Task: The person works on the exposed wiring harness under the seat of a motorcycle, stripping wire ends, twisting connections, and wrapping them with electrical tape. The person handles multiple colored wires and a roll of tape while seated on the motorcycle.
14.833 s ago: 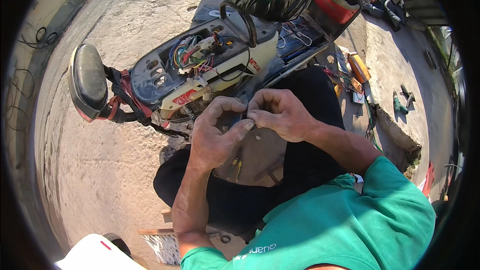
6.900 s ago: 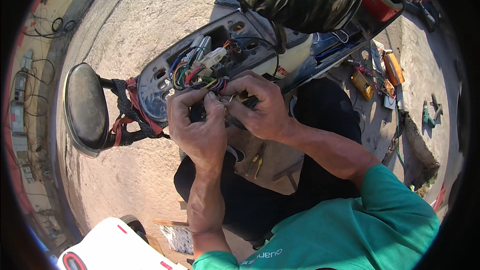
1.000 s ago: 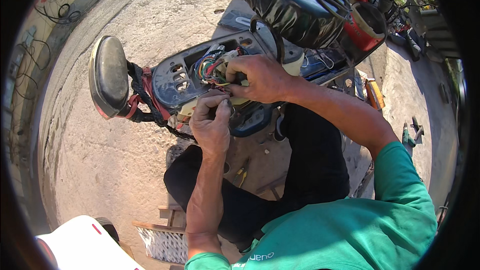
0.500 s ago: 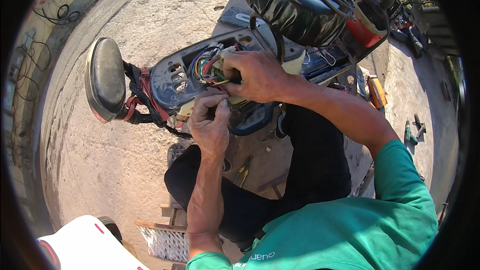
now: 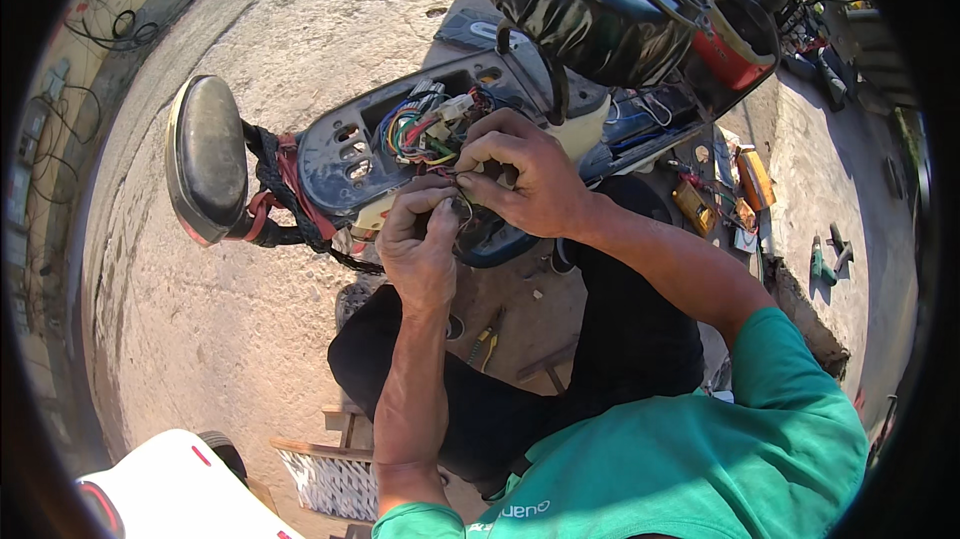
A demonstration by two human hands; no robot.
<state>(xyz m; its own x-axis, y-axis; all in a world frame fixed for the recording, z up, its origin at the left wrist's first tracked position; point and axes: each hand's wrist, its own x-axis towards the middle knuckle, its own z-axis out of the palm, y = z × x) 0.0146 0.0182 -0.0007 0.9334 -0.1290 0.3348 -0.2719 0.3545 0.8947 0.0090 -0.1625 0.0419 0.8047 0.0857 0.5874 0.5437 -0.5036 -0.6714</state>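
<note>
My left hand (image 5: pixel 418 244) is closed in a pinch on a thin wire (image 5: pixel 464 209) at the near side of the scooter body (image 5: pixel 325 164). Close beside it, my right hand (image 5: pixel 525 174) pinches the same small spot, its thumb and forefinger on a wire. Behind my fingers, a bundle of coloured wires (image 5: pixel 405 129) spills from an opening in the grey scooter body, with a white connector (image 5: pixel 456 107) on top. The exact wire ends between my fingertips are too small to make out.
The black seat (image 5: pixel 590 14) is tipped up at the back. A padded backrest (image 5: pixel 208 159) stands at left. Pliers (image 5: pixel 484 344) lie on the ground below, yellow boxes (image 5: pixel 755 179) and a green tool (image 5: pixel 822 264) at right. A woven stool (image 5: pixel 325 479) stands near.
My right hand has come down and toward me from the white connector to my left hand's fingertips. The white connector now shows uncovered. My left hand has hardly moved.
</note>
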